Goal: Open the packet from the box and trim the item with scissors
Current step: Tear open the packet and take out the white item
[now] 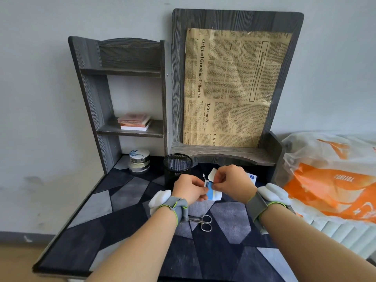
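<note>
A small blue and white packet (213, 193) is held above the table between both hands. My left hand (190, 189) pinches its left edge. My right hand (232, 183) grips the top, where a white flap is peeled up. Small silver scissors (203, 221) lie on the patterned table mat close to my left wrist, with their blades hidden under the wrist strap. A white and blue box (251, 178) lies behind my right hand, mostly hidden by it.
A black mesh pen cup (178, 165) stands just behind my hands. Round tins (139, 160) sit at the back left under a grey shelf unit (122, 88) holding pink boxes. An orange and white plastic bag (329, 180) lies to the right.
</note>
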The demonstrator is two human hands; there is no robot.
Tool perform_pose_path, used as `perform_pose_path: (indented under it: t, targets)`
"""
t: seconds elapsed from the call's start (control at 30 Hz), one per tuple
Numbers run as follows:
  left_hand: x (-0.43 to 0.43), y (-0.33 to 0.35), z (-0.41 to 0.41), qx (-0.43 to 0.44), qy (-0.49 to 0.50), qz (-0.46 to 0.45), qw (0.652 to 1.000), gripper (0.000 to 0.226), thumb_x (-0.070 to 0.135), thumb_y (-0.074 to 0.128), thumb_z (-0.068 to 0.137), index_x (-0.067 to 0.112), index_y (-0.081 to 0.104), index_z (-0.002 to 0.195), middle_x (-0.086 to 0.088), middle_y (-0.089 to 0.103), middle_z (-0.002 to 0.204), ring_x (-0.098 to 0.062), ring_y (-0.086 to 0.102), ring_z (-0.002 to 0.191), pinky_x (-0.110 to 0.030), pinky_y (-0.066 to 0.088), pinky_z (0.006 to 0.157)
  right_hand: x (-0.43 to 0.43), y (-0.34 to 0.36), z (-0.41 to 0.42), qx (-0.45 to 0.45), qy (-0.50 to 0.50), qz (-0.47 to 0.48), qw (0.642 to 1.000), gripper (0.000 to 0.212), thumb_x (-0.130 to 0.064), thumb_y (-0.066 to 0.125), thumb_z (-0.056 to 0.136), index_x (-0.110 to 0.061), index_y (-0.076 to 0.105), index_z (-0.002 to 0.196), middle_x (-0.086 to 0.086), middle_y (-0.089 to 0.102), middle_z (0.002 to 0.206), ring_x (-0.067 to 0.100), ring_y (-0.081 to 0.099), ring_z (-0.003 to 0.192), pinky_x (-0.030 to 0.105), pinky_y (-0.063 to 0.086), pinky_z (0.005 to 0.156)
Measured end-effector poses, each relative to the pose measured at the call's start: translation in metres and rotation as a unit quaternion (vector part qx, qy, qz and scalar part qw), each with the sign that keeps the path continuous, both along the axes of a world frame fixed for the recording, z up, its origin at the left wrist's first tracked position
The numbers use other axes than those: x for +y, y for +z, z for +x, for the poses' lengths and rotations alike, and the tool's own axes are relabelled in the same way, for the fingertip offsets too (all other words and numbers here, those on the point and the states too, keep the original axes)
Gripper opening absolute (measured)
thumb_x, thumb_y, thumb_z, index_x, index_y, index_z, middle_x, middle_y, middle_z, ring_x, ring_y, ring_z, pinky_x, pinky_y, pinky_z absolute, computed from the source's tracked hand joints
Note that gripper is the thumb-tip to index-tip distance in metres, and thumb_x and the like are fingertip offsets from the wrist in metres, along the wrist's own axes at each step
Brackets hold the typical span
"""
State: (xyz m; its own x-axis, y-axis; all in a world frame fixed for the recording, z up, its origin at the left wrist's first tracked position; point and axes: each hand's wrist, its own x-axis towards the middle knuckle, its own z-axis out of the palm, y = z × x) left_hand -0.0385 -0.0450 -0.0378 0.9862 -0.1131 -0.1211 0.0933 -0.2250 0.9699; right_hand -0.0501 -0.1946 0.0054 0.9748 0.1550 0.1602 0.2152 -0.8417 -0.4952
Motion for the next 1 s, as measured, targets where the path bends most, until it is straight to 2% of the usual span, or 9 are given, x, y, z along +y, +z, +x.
perform_pose_path:
  t: [0.2,0.3,0.4,0.5,0.63,0.73,0.83,0.93,1.0]
  targets:
    - [-0.001,0.005,-0.001,0.017,0.009,-0.029,0.999,0.012,-0.004,0.066,0.081,0.004,0.058,0.078,-0.008,0.063,0.054,-0.009,0.061,0.04,-0.018,0.053,0.045,0.0,-0.003,0.003,-0.019,0.005,-0.029,0.999,0.022,-0.018,0.066,0.076,-0.028,0.053,0.062,-0.006,0.059,0.073,0.017,0.059,0.073,0.031,0.05,0.071]
    - [-0.001,0.007,-0.001,0.05,0.012,-0.062,0.997,0.016,-0.005,0.063,0.083,0.005,0.054,0.074,-0.003,0.059,0.04,-0.009,0.058,0.035,-0.018,0.051,0.042,0.003,-0.002,0.001,-0.045,0.033,-0.071,0.996,0.017,-0.02,0.064,0.08,-0.025,0.051,0.07,-0.006,0.049,0.083,0.013,0.048,0.078,0.029,0.041,0.07]
    - [0.0,0.007,-0.002,0.059,0.02,-0.067,0.996,0.016,-0.005,0.061,0.085,0.005,0.052,0.076,-0.01,0.06,0.053,-0.007,0.057,0.034,-0.018,0.051,0.042,0.005,0.001,0.0,-0.029,0.057,-0.094,0.994,0.014,-0.021,0.061,0.081,-0.026,0.05,0.074,-0.005,0.049,0.087,0.015,0.048,0.087,0.031,0.042,0.076]
    - [0.002,0.004,-0.003,0.03,0.011,-0.065,0.997,0.011,-0.006,0.06,0.085,0.003,0.054,0.083,-0.012,0.06,0.067,-0.005,0.061,0.04,-0.016,0.053,0.045,0.003,0.001,0.001,-0.011,0.052,-0.076,0.996,0.003,-0.021,0.062,0.08,-0.023,0.061,0.077,-0.006,0.056,0.083,0.014,0.054,0.079,0.025,0.041,0.07]
    - [0.003,0.006,-0.002,-0.003,-0.004,-0.074,0.997,0.015,-0.007,0.061,0.084,0.005,0.057,0.078,-0.011,0.062,0.068,-0.005,0.063,0.045,-0.017,0.056,0.054,0.003,-0.003,-0.002,-0.015,0.039,-0.076,0.996,0.016,-0.022,0.065,0.079,-0.014,0.073,0.091,-0.005,0.06,0.075,0.013,0.055,0.072,0.026,0.044,0.066]
    - [0.005,0.005,0.0,-0.021,0.003,-0.055,0.998,0.02,-0.008,0.061,0.083,0.009,0.06,0.074,-0.01,0.064,0.068,-0.008,0.065,0.051,-0.017,0.056,0.056,0.002,-0.005,-0.003,0.008,0.028,0.0,1.0,0.014,-0.021,0.068,0.078,-0.015,0.074,0.088,-0.004,0.062,0.07,0.009,0.052,0.058,0.028,0.045,0.064]
    - [0.009,0.001,0.002,-0.036,0.015,-0.031,0.999,0.023,-0.006,0.063,0.082,0.014,0.064,0.071,-0.009,0.067,0.069,-0.018,0.066,0.064,-0.025,0.058,0.066,0.001,-0.002,-0.004,0.071,0.006,0.097,0.993,0.01,-0.024,0.067,0.081,-0.017,0.074,0.08,0.005,0.068,0.069,0.01,0.055,0.051,0.032,0.054,0.064]
    - [0.011,0.0,0.001,-0.041,0.025,-0.025,0.999,0.021,-0.001,0.069,0.077,0.018,0.066,0.069,-0.01,0.068,0.069,-0.026,0.066,0.073,-0.036,0.058,0.078,-0.001,0.0,-0.003,0.092,-0.001,0.126,0.988,0.015,-0.021,0.062,0.086,-0.013,0.074,0.085,0.016,0.071,0.077,0.021,0.061,0.058,0.038,0.059,0.067]
    - [0.01,0.0,0.0,-0.042,0.024,-0.027,0.998,0.02,0.003,0.072,0.073,0.021,0.068,0.067,-0.01,0.069,0.07,-0.027,0.067,0.073,-0.039,0.058,0.08,-0.001,0.0,-0.003,0.092,0.019,0.113,0.989,0.013,-0.016,0.063,0.086,-0.012,0.074,0.09,0.012,0.072,0.08,0.018,0.064,0.064,0.036,0.061,0.065]
